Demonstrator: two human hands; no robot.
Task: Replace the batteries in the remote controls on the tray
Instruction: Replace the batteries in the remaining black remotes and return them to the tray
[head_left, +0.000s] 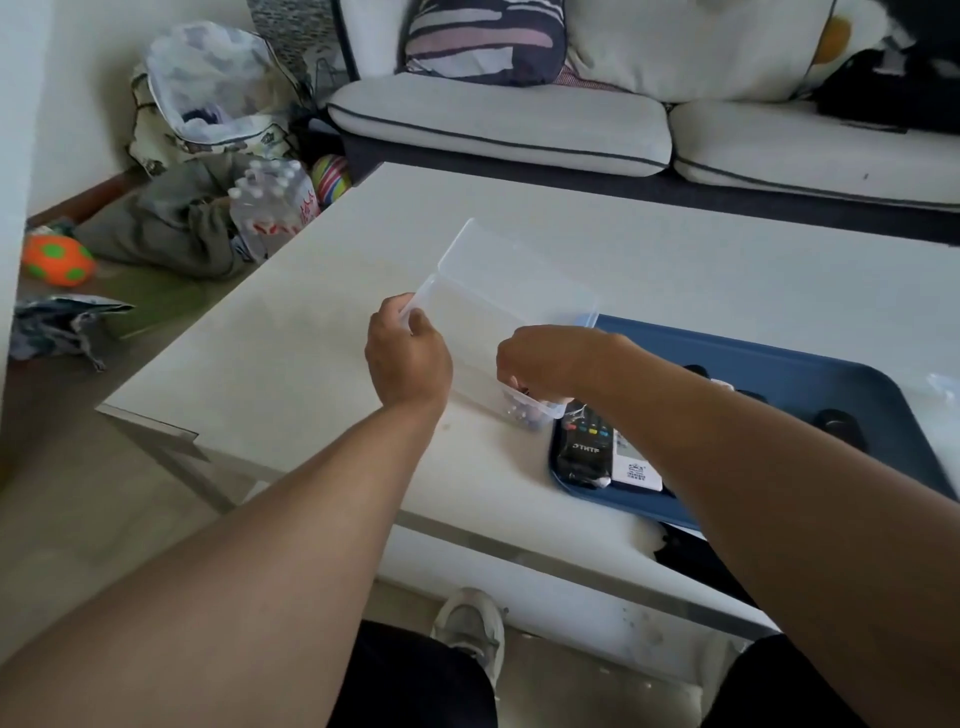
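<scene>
My left hand (408, 353) pinches the clear box (498, 317) rim between thumb and fingers. My right hand (545, 364) dips inside over the batteries (519, 410); its fingers are hidden, so I cannot tell their state

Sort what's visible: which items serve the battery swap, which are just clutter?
Job: clear plastic box holding batteries, blue tray, black remote, left hand, right hand.
Clutter: orange ball, water bottles, striped cushion.

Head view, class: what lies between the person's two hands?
In the head view, the clear plastic box spans the gap between left hand and right hand, standing on the white table.
</scene>
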